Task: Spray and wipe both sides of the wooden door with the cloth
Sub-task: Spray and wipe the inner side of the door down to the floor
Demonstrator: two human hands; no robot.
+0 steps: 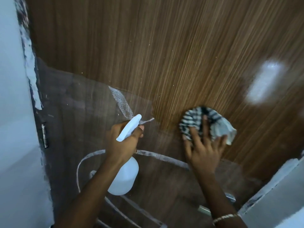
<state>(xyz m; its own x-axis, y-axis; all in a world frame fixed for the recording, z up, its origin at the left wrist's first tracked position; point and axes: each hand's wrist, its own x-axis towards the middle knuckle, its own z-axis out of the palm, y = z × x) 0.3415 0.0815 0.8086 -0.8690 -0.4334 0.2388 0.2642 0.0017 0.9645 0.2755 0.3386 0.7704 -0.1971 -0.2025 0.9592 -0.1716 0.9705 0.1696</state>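
Near the middle of the wooden door [172, 46], the right hand [204, 153] lies on a striped cloth [194, 119] and presses it flat against the wood. Its fingers are spread and mostly straight over the crumpled fabric, not curled around it. A thin bracelet [225, 218] sits on this wrist.

To the left of it, the left hand [121, 143] grips a white spray bottle [125, 176] by the neck. The fingers are wrapped tightly around the neck, and one finger is at the front, below the spray head. The nozzle points up toward the door surface, and the round body of the bottle hangs below the hand.

The upper part of the door shows warm brown grain with small pale specks. The lower part looks dull and greyish, with whitish curved lines on it. A bright patch of light [263, 81] reflects on the wood at the right. A metal hinge [44, 135] is on the left edge of the door, next to a pale wall [13, 112]. A metal handle [230, 197] is partly visible behind the right forearm.
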